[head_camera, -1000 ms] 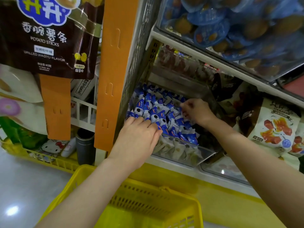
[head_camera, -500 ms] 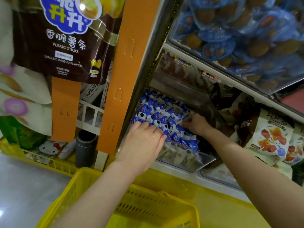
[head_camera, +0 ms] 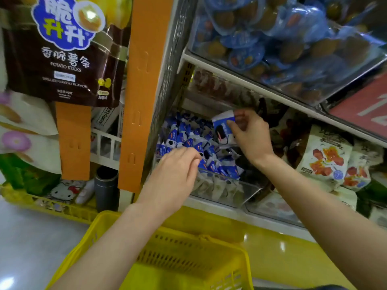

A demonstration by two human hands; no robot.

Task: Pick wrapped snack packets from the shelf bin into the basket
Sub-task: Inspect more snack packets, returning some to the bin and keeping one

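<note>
The right hand (head_camera: pixel 251 137) pinches one packet (head_camera: pixel 223 130) between the thumb and the bent fingers, closed on its right edge, and holds it just above the pile (head_camera: pixel 184 137), toward the back right corner of the bin (head_camera: pixel 240 191). The left hand (head_camera: pixel 176 174) lies palm down over the front left corner of the bin, with its fingertips bent onto the packets there. Whether it grips one of them I cannot tell, because the back of the hand hides it. The held packet is small, white and blue, with a dark round picture in the middle and a flat sealed end at the top; it stands nearly upright, a little tilted. The pile under it is made of many packets of the same kind, blue and white with small orange marks, lying in all directions up to the clear front wall of the bin. The bin sits at the left end of a white shelf (head_camera: pixel 222 206), beside a grey perforated panel (head_camera: pixel 167 91). To its right on the same shelf lie white bags (head_camera: pixel 326 158) with a red picture. The shelf above carries blue packs (head_camera: pixel 272 38) in a clear box. Left of the panel stands an orange post (head_camera: pixel 142 91), and a dark bag (head_camera: pixel 65 53) marked "Potato Sticks" hangs beside it. The yellow basket (head_camera: pixel 98 227) is below the forearms, in front of the shelf. The floor (head_camera: pixel 31 248) is pale and glossy.
</note>
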